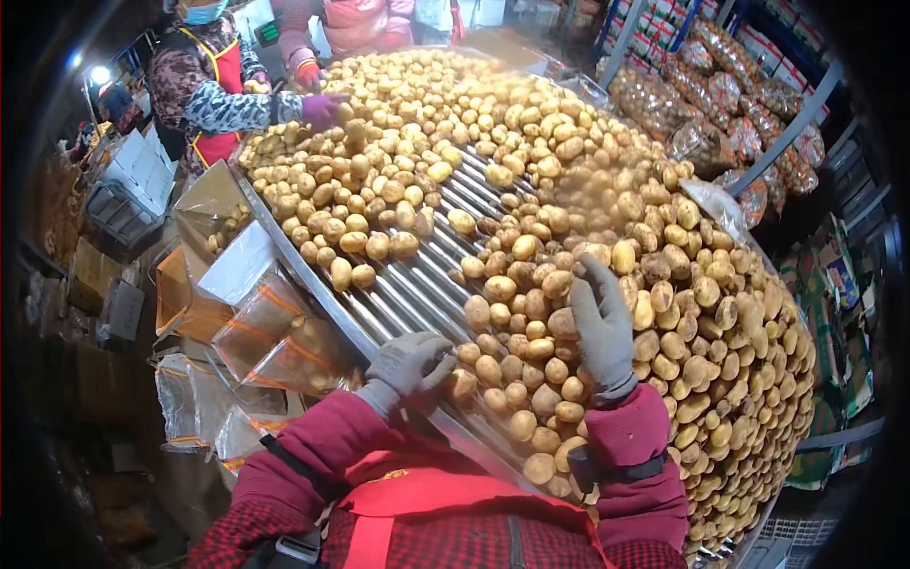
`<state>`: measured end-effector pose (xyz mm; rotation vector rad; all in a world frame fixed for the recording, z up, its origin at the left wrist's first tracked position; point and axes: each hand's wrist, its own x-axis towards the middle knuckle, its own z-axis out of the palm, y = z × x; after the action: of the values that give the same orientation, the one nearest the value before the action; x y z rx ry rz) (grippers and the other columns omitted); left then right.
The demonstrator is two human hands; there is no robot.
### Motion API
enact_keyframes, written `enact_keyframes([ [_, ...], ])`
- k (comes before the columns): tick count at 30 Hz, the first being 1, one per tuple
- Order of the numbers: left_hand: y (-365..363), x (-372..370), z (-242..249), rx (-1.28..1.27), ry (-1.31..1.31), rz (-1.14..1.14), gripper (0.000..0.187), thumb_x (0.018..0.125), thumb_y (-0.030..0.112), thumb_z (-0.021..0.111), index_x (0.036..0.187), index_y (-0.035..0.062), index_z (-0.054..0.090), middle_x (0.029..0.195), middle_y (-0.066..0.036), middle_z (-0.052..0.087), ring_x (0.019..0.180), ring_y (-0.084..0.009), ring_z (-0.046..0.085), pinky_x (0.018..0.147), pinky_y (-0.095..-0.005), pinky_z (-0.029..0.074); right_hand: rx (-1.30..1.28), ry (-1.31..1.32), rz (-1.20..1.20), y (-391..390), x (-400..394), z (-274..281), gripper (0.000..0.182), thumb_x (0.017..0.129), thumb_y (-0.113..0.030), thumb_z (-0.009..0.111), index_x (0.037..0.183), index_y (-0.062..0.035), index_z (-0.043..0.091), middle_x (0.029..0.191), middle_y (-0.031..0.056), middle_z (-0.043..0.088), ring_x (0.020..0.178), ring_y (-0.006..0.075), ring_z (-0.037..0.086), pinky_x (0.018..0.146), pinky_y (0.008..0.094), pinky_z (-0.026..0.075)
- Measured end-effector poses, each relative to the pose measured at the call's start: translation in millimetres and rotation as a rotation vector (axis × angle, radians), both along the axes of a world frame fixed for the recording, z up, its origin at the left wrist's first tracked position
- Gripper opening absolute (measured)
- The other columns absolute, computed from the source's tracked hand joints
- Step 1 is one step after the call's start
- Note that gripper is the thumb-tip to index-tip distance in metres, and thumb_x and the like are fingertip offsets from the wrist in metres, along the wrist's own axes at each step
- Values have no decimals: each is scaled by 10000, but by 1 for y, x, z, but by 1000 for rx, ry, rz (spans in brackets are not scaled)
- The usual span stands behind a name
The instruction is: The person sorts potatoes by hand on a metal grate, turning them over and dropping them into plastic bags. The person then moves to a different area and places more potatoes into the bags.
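My left hand (409, 368), in a grey glove, rests at the near edge of the metal roller table (417, 289). Its fingers are loosely bent and apart, with a potato (462, 383) right by the fingertips. Over the heap of potatoes (706, 332) on the right, my right hand (605, 330), gloved alike, reaches forward with its fingers spread. A brownish potato (563, 323) lies just left of its palm. Loose potatoes cover the rollers between both hands, some with dark patches.
Across the table a co-worker's purple-gloved hand (322, 111) reaches among the potatoes. A second person in pink stands at the back. Plastic-lined boxes (270, 327) stand along the left edge. Filled net sacks (725, 90) are stacked at the back right, behind metal posts (791, 128).
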<state>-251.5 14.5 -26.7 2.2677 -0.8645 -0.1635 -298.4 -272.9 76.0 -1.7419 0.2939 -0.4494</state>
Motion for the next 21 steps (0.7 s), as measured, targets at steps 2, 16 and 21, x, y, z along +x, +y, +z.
enact_keyframes([
  [2, -2, 0, 0, -25, -25, 7, 273, 969, 333, 702, 1110, 102, 737, 1057, -120, 737, 962, -345, 721, 835, -449, 585, 3, -4, -14, -3, -5, -3, 476, 1061, -188, 646, 1486, 12, 568, 1402, 138, 651, 1263, 194, 613, 1090, 325, 485],
  [16, 34, 39, 0, -239, -120, -240, 328, 903, 183, 759, 1212, 80, 724, 1197, -167, 735, 1009, -344, 731, 855, -453, 586, -1220, 139, -461, -112, -2, -20, 544, 979, -198, 669, 1490, -38, 577, 1425, 247, 615, 1272, 443, 588, 1129, 513, 445],
  [21, 104, 126, 8, -13, -320, 144, 524, 836, 190, 785, 1337, 80, 674, 1394, -227, 622, 1265, -427, 592, 1078, -513, 462, -1170, 204, -393, -103, 13, -32, 495, 1063, -243, 583, 1489, 9, 571, 1464, 236, 612, 1353, 403, 573, 1176, 476, 420],
])
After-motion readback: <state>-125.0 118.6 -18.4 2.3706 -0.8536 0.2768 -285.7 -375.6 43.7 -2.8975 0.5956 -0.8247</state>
